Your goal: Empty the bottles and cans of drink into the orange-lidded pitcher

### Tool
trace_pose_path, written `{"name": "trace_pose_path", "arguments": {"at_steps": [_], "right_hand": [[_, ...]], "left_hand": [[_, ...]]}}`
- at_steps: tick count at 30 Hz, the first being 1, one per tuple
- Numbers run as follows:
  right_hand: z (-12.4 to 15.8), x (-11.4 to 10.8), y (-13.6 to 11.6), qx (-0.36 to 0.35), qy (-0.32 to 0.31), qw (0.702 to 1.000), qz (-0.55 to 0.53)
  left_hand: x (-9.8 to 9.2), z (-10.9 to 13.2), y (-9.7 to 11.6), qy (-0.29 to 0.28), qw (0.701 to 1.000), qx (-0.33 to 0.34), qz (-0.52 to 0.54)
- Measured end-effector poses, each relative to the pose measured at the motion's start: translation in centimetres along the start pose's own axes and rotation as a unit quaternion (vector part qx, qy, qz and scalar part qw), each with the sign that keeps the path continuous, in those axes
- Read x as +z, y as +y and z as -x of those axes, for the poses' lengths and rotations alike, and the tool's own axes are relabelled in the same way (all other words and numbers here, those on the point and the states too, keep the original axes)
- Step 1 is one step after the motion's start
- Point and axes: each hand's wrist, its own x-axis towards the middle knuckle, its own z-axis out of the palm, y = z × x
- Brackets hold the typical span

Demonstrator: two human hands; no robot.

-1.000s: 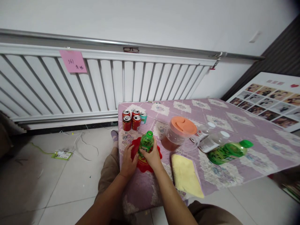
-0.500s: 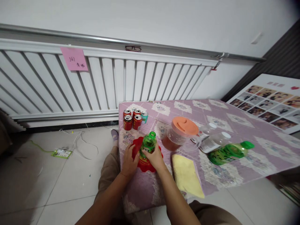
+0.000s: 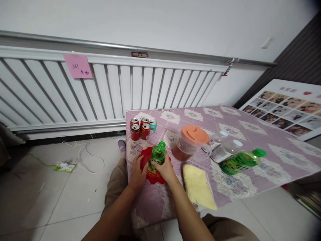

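Note:
A small green plastic bottle (image 3: 158, 152) without a cap stands upright on a red scalloped plate (image 3: 153, 179) at the near left of the table. My right hand (image 3: 165, 170) is wrapped round its lower right side, thumb across the front. On the plate's left edge rests my left hand (image 3: 138, 171), fingers stretched out and thumb close to the bottle's base; whether it touches the bottle I cannot tell. To the right are a clear pitcher (image 3: 183, 151) with an orange lid and brown liquid, and a folded yellow cloth (image 3: 198, 187).
Several opened drink cans (image 3: 140, 131) cluster at the table's left side. A capped green bottle (image 3: 242, 162) and two clear bottles (image 3: 227, 151) lie to the right. Behind the table runs a white radiator (image 3: 160, 90). A power strip (image 3: 65, 167) with cables lies on the floor.
The whole view has shifted slightly as my head moved. Both hands and the bottle keep the same places on the plate.

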Motion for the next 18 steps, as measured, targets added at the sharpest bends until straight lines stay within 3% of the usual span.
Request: {"name": "trace_pose_path", "arguments": {"at_steps": [10,18], "right_hand": [[2.1,-1.9,0.5,-0.007,0.035,0.999,-0.030],[3.5,-7.4,1.9,0.015,0.143,0.978,-0.148]], "left_hand": [[0.0,0.1,-0.1,0.003,1.000,0.003,0.009],[-0.2,0.1,0.2,0.006,1.000,-0.014,0.009]]}}
